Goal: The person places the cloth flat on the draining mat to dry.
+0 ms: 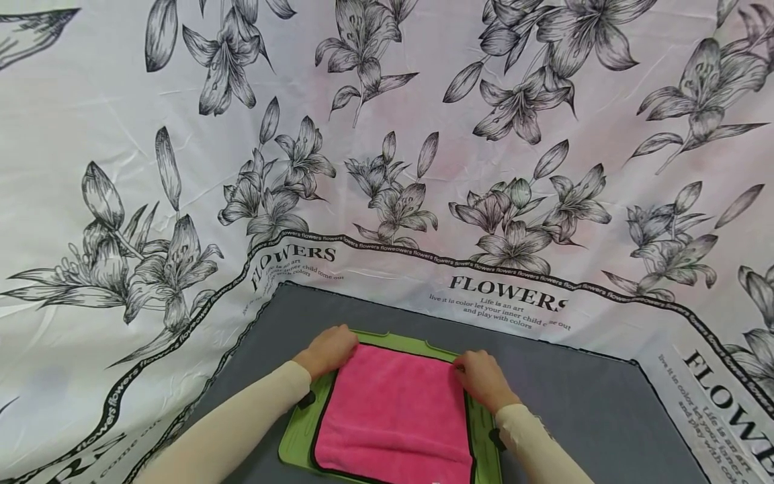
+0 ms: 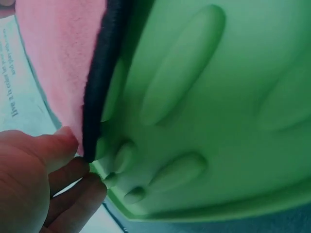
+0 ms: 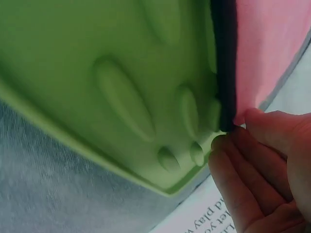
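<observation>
A pink cloth (image 1: 396, 410) with a black edge lies spread over a green tray (image 1: 296, 440) that has raised oval ridges. My left hand (image 1: 329, 349) pinches the cloth's far left corner between thumb and fingers, as the left wrist view shows up close. At the far right corner, my right hand (image 1: 482, 378) pinches the cloth the same way, its thumb on the pink side in the right wrist view. A shallow fold runs across the near part of the cloth. Both corners sit close over the tray's far end.
The tray rests on a grey table top (image 1: 580, 396). Around the table's back and sides runs a white covering (image 1: 393, 282) printed with lilies and the word FLOWERS. Cream sleeves (image 1: 254, 410) cover both forearms.
</observation>
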`<state>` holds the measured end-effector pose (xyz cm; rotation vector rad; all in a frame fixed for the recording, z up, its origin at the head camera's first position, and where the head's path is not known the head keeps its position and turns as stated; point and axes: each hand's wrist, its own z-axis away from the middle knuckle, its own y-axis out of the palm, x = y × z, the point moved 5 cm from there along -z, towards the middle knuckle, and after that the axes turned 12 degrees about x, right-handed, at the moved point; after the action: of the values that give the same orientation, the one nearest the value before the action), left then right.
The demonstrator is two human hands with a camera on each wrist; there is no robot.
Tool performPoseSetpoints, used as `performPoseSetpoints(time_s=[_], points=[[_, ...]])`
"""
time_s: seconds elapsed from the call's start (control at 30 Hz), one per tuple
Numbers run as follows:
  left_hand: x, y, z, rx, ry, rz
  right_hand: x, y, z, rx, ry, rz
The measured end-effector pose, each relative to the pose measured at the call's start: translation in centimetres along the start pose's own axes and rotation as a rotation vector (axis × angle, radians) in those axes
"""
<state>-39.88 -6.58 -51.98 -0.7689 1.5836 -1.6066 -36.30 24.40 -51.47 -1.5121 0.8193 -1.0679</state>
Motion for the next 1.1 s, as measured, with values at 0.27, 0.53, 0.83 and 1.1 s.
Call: performPoseSetpoints(time_s=[0.27, 0.53, 0.83, 1.1], points=[[0.0, 1.3, -0.1, -0.044, -0.065, 0.049, -0.5, 1.5, 0.1, -0.062, 0.079, -0.036], [0.4, 1.0, -0.2, -0.101, -0.076, 0.124, -1.1, 1.6, -0.2, -0.095, 0.093, -0.084], [0.8, 0.4, -0.5, -0.099, -0.084, 0.159, -1.1, 0.8, -0.8, -0.077, 0.049, -0.039], [1.1, -0.6, -1.2, -0.132, -0.095, 0.123, -1.3, 0.0, -1.4, -0.091, 0.064, -0.028]])
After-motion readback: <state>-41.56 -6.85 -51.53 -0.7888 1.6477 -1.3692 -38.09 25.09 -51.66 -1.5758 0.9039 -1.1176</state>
